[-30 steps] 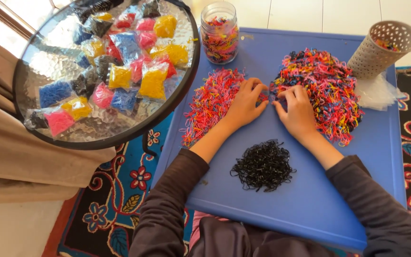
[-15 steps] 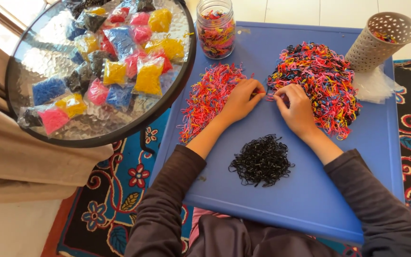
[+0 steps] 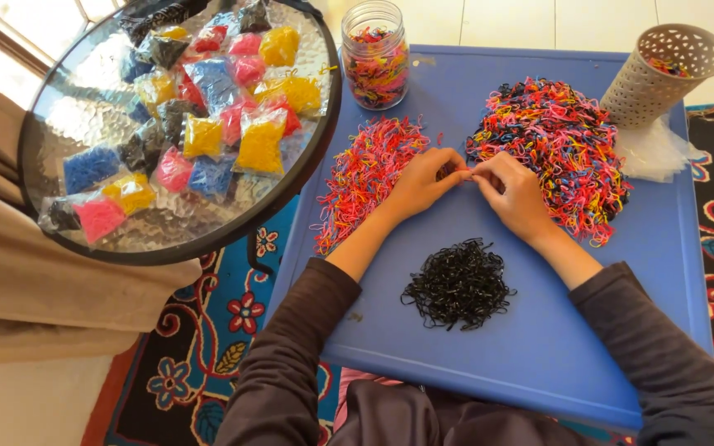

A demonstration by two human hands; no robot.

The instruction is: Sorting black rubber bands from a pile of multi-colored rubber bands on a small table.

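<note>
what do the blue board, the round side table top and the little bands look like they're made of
Blue board: probably plastic, smooth matt, evenly coloured, rounded edge. Round table top: seemingly textured glass in a dark rim, see-through with dimpled glints. Mixed bands: likely rubber or elastic, thin bright loops that curl limply in a heap.

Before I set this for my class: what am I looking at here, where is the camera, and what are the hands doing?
The camera sits on a person's head, looking down at their own bare hands over a blue board. The left hand and right hand meet fingertip to fingertip, pinching something too small to make out, probably one tiny elastic band. Around them lie a mixed-colour pile, a pink-orange pile and a black pile. A jar, a perforated cup and a round tray of filled bags stand nearby.
</note>
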